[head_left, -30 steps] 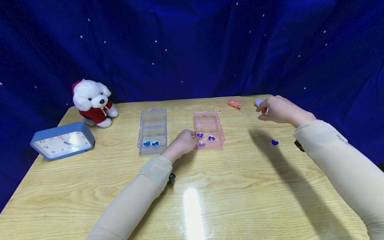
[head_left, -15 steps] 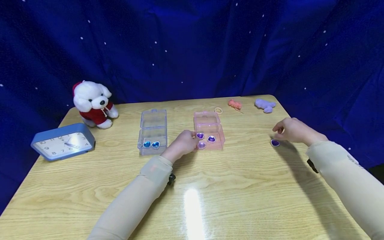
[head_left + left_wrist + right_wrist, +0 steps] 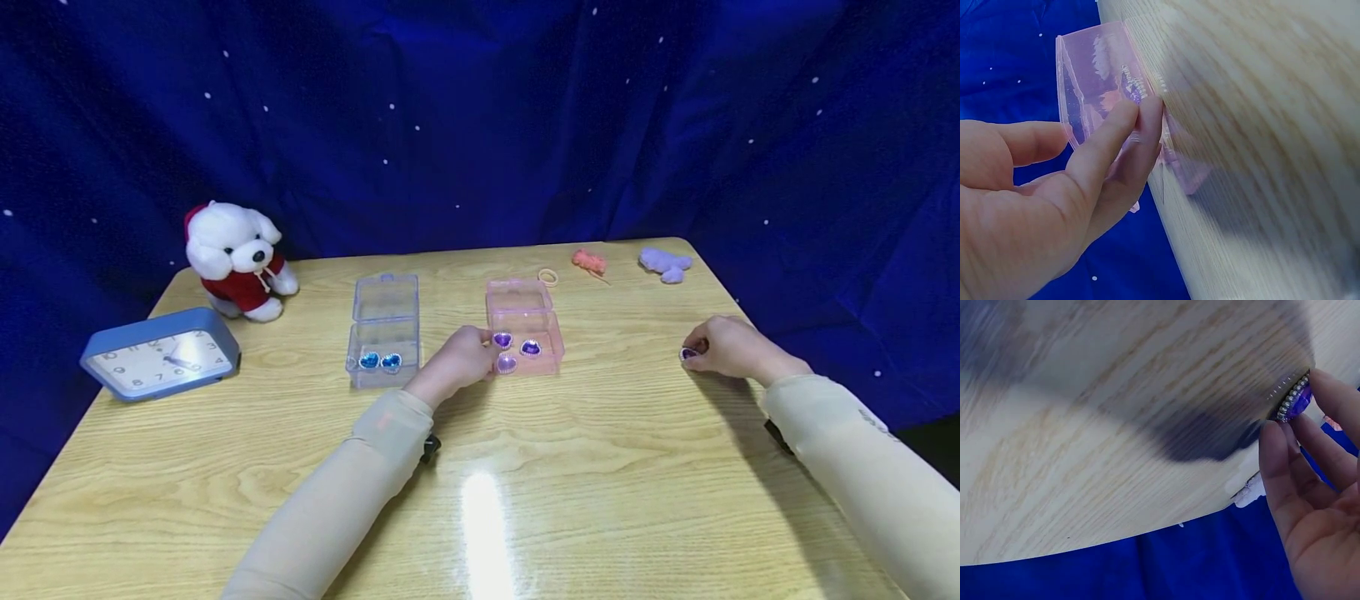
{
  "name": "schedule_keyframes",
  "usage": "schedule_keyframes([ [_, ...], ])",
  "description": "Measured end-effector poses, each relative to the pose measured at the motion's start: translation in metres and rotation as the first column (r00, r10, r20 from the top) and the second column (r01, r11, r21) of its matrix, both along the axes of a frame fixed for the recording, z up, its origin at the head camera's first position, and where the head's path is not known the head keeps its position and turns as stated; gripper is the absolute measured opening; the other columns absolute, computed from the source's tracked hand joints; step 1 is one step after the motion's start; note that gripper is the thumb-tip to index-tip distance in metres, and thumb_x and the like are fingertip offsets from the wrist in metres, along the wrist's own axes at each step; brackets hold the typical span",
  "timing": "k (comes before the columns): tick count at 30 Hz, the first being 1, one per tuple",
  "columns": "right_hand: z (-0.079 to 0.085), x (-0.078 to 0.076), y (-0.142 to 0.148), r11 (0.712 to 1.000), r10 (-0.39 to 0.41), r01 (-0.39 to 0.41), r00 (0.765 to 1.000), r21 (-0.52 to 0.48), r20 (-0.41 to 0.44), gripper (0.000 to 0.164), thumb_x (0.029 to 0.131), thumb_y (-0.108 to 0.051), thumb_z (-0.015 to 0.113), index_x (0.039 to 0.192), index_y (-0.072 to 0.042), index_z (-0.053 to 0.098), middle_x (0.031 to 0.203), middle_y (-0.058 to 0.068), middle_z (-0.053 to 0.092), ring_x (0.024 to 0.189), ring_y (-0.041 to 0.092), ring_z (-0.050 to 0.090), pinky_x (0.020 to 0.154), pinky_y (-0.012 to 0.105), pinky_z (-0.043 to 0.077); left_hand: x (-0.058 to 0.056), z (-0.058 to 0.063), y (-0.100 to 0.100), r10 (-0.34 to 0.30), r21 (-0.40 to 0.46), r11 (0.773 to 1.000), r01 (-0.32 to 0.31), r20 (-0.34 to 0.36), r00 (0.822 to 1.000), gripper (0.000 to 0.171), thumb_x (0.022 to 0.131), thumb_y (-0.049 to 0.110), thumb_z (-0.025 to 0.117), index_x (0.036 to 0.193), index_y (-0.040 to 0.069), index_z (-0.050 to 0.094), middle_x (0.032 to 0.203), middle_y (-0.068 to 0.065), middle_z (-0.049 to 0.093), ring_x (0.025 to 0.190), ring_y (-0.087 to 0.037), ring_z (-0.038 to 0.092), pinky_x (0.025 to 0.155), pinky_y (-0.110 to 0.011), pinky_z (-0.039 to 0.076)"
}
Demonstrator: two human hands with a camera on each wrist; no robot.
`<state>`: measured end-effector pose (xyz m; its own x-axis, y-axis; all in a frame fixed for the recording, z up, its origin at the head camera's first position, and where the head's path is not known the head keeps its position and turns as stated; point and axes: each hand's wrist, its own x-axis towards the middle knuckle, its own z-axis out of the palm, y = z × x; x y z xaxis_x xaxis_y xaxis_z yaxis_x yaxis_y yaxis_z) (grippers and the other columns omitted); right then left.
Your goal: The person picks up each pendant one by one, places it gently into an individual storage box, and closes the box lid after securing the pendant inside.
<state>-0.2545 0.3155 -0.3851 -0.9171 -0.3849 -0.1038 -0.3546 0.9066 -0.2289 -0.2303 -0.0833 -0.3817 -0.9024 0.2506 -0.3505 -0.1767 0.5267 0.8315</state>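
With its thumb at the rim and fingertips along the outer wall, my left hand (image 3: 465,356) grips the near left side of an open pink plastic box (image 3: 1079,62). Inside that box lie three heart-shaped gems in purple and lilac, one a dark purple gem (image 3: 530,347). Out on the right of the table, my right hand (image 3: 727,346) pinches another purple heart-shaped gem (image 3: 1298,400) by its edges, close over the tabletop. A row of silver beads rings this gem, and it stands tilted between thumb and fingers in the right wrist view.
Left of the pink box, an open clear lilac box (image 3: 384,298) holds two blue heart-shaped gems (image 3: 369,360). Behind are a beige ring (image 3: 548,277), a coral bundle (image 3: 588,262) and a lilac toy-like piece (image 3: 664,264). A plush dog (image 3: 232,242) and blue clock (image 3: 161,352) stand left.
My right hand has come forward from beside the lilac piece at the back, down to the loose purple gem, and now pinches it. My left hand stays at the pink box.
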Motion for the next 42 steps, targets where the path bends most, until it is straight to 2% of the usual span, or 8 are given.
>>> schedule_keyframes([
  [10,-0.001,-0.001,-0.003,0.999,0.027,-0.026,0.999,0.047,-0.026,0.009,0.081,-0.013,0.076,0.083,-0.005,0.076,0.071,-0.004,0.064,0.065,0.014,0.051,0.066,0.038,0.046,0.000,0.000,0.000,-0.008,0.029,1.000,0.008,0.002,1.000,0.047,0.104,0.012,0.048,0.148,-0.003,0.040,0.101,-0.016,0.067,0.074,-0.022,0.060,0.063,-0.030,0.046],
  [16,0.003,-0.002,-0.010,0.998,0.051,-0.050,0.998,0.029,-0.025,0.004,0.080,-0.011,0.075,0.078,-0.008,0.074,0.065,-0.007,0.056,0.061,0.013,0.046,0.059,0.033,0.040,0.000,0.000,0.001,-0.002,0.026,1.000,0.002,0.006,1.000,0.047,0.104,0.012,0.047,0.148,-0.003,0.039,0.099,-0.019,0.066,0.057,-0.011,0.047,0.048,-0.020,0.037],
  [19,0.010,-0.004,-0.020,0.998,0.062,-0.061,0.998,0.020,-0.032,0.006,0.081,-0.010,0.075,0.076,-0.009,0.072,0.062,-0.009,0.051,0.059,0.013,0.044,0.058,0.032,0.038,0.000,0.000,0.002,-0.002,0.025,1.000,0.002,0.011,1.000,0.047,0.105,0.012,0.046,0.149,-0.003,0.038,0.100,-0.020,0.065,0.055,-0.010,0.044,0.045,-0.019,0.034],
  [23,0.027,-0.006,-0.040,0.995,0.095,-0.095,0.993,0.007,-0.067,0.006,0.080,-0.010,0.075,0.077,-0.009,0.071,0.062,-0.009,0.051,0.058,0.012,0.044,0.058,0.032,0.038,0.000,0.001,0.001,-0.006,0.024,1.000,0.005,0.010,1.000,0.047,0.105,0.012,0.046,0.149,-0.003,0.038,0.100,-0.019,0.065,0.061,-0.015,0.050,0.050,-0.021,0.038],
  [28,0.051,-0.009,-0.071,0.979,0.198,-0.203,0.969,-0.020,-0.148,0.019,0.077,-0.004,0.073,0.066,-0.014,0.062,0.060,-0.010,0.045,0.055,0.008,0.038,0.053,0.028,0.031,0.001,0.003,0.000,-0.021,-0.001,1.000,0.021,-0.008,1.000,0.046,0.105,0.014,0.047,0.147,-0.003,0.041,0.099,-0.016,0.067,0.074,-0.023,0.060,0.061,-0.029,0.045],
  [31,0.061,-0.011,-0.091,0.963,0.257,-0.267,0.949,-0.032,-0.183,0.026,0.076,-0.003,0.072,0.061,-0.017,0.056,0.058,-0.010,0.042,0.054,0.006,0.035,0.051,0.026,0.026,0.001,0.004,-0.001,-0.026,-0.011,1.000,0.026,-0.011,1.000,0.047,0.106,0.016,0.046,0.148,-0.003,0.040,0.097,-0.017,0.068,0.070,-0.022,0.057,0.060,-0.029,0.044],
  [38,0.076,-0.013,-0.138,0.945,0.318,-0.327,0.924,-0.007,-0.213,0.013,0.075,-0.007,0.072,0.067,-0.014,0.065,0.059,-0.010,0.047,0.056,0.010,0.042,0.053,0.032,0.035,0.002,0.004,-0.001,-0.017,-0.007,1.000,0.017,-0.009,1.000,0.047,0.105,0.014,0.046,0.148,-0.003,0.039,0.098,-0.017,0.067,0.065,-0.017,0.054,0.057,-0.025,0.042],
  [42,0.077,-0.017,-0.159,0.921,0.383,-0.388,0.905,0.007,-0.184,0.017,0.075,-0.004,0.071,0.065,-0.013,0.062,0.059,-0.010,0.047,0.056,0.009,0.042,0.058,0.033,0.037,0.002,0.004,-0.001,-0.012,0.006,1.000,0.012,-0.006,1.000,0.047,0.105,0.013,0.046,0.148,-0.004,0.039,0.101,-0.015,0.066,0.068,-0.019,0.057,0.058,-0.027,0.044],
])
